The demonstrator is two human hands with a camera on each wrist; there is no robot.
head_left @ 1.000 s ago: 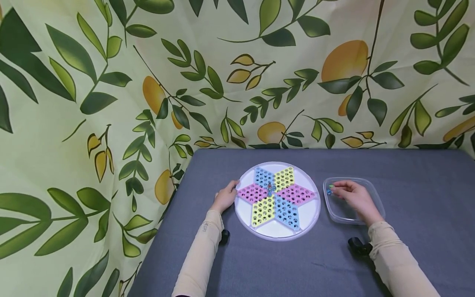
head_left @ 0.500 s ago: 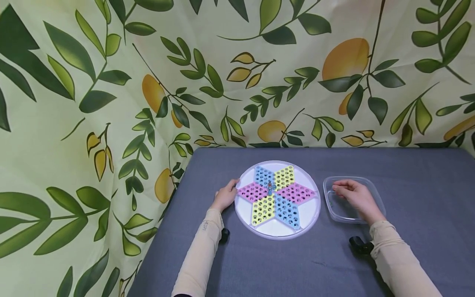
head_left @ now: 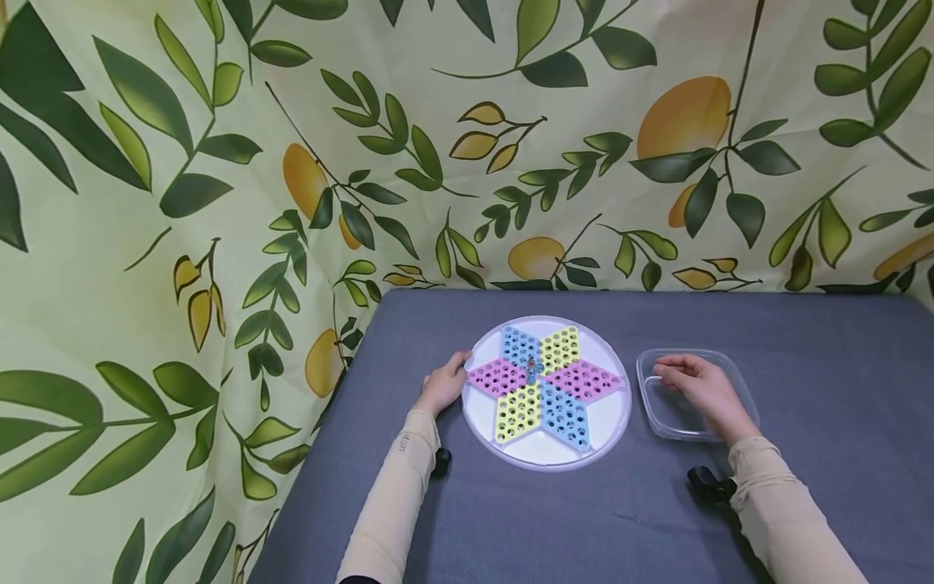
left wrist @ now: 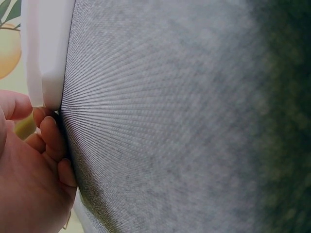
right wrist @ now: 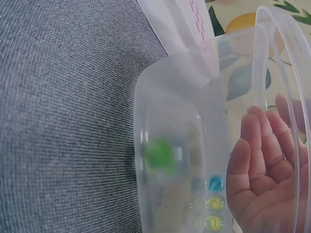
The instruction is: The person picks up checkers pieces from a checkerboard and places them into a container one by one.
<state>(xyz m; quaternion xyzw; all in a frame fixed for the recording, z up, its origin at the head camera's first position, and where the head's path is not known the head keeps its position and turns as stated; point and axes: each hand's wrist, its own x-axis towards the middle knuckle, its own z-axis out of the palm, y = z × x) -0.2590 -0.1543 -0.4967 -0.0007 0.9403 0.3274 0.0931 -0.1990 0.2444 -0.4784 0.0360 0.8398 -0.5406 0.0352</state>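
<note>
A second ago the right hand had green and blue marbles at its fingertips over the left edge of the tub; now nothing shows between them. From the right wrist I make out a green marble, smeared as if moving, plus a blue marble and two yellow marbles down in the tub. So I take it that this load has been let go into the tub and the hand is free: its fingers are loosely bent, with only a narrow gap to the thumb, and hold nothing that I can see. The left hand stays put, thumb and fingers pinching the left edge of the board. The board lies toward the far edge of the table, the tub apart from it, off its right edge. A small cluster of marbles sits near the board's centre, as it did a second ago, too small for me to count.

Other things escape me. From above, the right hand covers part of the tub; the wrist view cuts the tub off, so more marbles could lie out of sight. Whether the green one is rolling or bouncing, I can't tell.
</note>
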